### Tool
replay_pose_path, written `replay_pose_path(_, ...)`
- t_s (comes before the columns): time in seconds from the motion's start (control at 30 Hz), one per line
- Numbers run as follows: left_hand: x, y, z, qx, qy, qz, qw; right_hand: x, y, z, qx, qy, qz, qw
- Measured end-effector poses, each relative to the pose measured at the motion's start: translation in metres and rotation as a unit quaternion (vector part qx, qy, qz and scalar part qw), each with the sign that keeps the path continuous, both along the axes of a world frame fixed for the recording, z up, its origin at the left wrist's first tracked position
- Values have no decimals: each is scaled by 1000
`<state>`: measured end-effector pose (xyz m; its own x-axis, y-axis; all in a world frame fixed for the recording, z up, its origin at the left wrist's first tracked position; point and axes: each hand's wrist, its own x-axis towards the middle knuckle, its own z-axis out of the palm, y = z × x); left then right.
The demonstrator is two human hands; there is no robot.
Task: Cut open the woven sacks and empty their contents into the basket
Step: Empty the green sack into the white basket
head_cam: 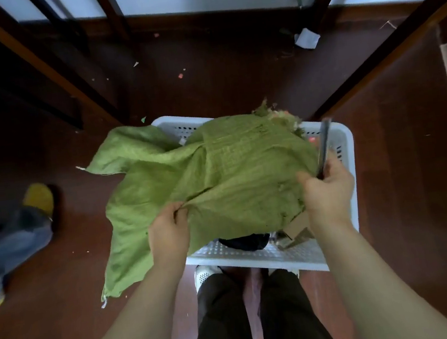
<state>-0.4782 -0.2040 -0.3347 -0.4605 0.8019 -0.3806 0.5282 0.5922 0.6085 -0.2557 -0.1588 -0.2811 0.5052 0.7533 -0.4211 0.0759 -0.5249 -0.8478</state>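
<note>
Basket holds dark cloth beneath green sack; left hand pinches sack, right hand grip clasps blade.

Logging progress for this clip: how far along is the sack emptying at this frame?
Done: the green sack looks cut open, its far end frayed, and a dark bundle and cardboard pieces lie in the white basket. In hand: the left hand pinches the sack over the basket; the right hand grips its edge plus a dark tool. Left: whether the sack is empty cannot be told; it needs lifting away.
</note>
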Motion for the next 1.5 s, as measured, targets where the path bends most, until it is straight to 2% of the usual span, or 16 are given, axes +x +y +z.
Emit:
replay_pose_path(0.1,8,2,9,20,-111,81,990,-19,-22,-6,30,4,147,989)
replay_pose_path(0.17,16,9,24,36,-193,141,970,-33,-30,-22,-21,29,290,956)
replay_pose_path(0.23,20,16,38,63,-259,194,944,-41,-31,-34,-91,-25,378,921)
replay_pose_path(0.37,25,28,74,137,-282,242,918,-54,-29,-26,-147,-110,320,929)
replay_pose_path(0.47,20,39,108,224,-257,262,903,-75,-40,12,-74,14,248,966)
replay_pose_path(0.6,23,53,146,322,-269,249,873,-92,-50,42,-40,202,142,968)
replay_pose_path(0.77,40,54,141,280,-302,268,871,-89,-45,55,-48,230,116,965)
replay_pose_path(0.83,42,50,125,236,-297,274,884,-79,-50,49,-96,275,16,956)
replay_pose_path(0.9,45,43,107,162,-280,256,911,-62,-57,36,-135,226,-71,962)
replay_pose_path(1.0,46,42,92,114,-307,221,918,-47,-53,31,-105,137,45,984)
replay_pose_path(1.1,48,41,93,75,-363,208,905,-54,-40,30,-60,188,197,960)
replay_pose_path(1.23,44,34,103,68,-433,209,874,-79,-13,13,-99,176,228,952)
replay_pose_path(1.3,29,23,98,84,-381,251,886,-80,-6,4,-147,137,132,971)
replay_pose_path(1.4,-10,-17,61,-13,-133,409,903,-70,1,0,-179,188,-85,962)
replay_pose_path(1.47,-37,-51,29,-204,-67,485,847,-65,2,-1,-162,207,-143,954)
replay_pose_path(1.5,-45,-64,15,-247,-113,548,791,-65,3,-4,-153,203,-156,954)
